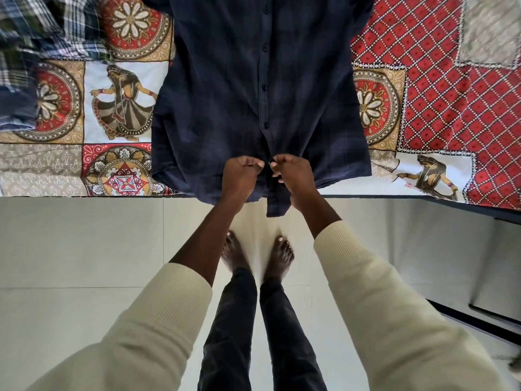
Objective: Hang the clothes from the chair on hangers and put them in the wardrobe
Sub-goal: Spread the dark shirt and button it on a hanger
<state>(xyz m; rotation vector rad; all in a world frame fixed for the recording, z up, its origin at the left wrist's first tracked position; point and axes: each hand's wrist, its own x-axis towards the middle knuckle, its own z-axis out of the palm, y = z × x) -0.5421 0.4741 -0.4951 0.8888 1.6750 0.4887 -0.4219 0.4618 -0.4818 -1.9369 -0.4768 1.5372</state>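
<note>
While I work from the head view, here is where the job stands:

Shirt: dark navy button shirt [262, 88] lies flat on the bed [439, 88], front up, placket running down the middle, lower hem hanging a bit over the bed edge toward me.
Left hand: left hand [242, 176] has fingers curled, pinching the shirt's front edge near the bottom of the placket.
Right hand: right hand [291, 173] does the same on the other side of the placket; the two hands sit just beside each other, nearly touching.
Step, my guess: I'm doing up or lining up the lowest button; can't see the button itself under the fingers.
Buttons above: several look closed up the placket, as far as I can tell.
Other clothes: a checked garment [31, 55] is bunched at the bed's far left, not dealt with yet.
Hanger: none in view.
Chair, wardrobe: neither in view.
Done: shirt laid out on the bed, mostly buttoned.
Left: finish the placket, get a hanger in, carry to wardrobe, then the checked one.
Progress: early, I'd say; nothing hung as far as I see.
</note>
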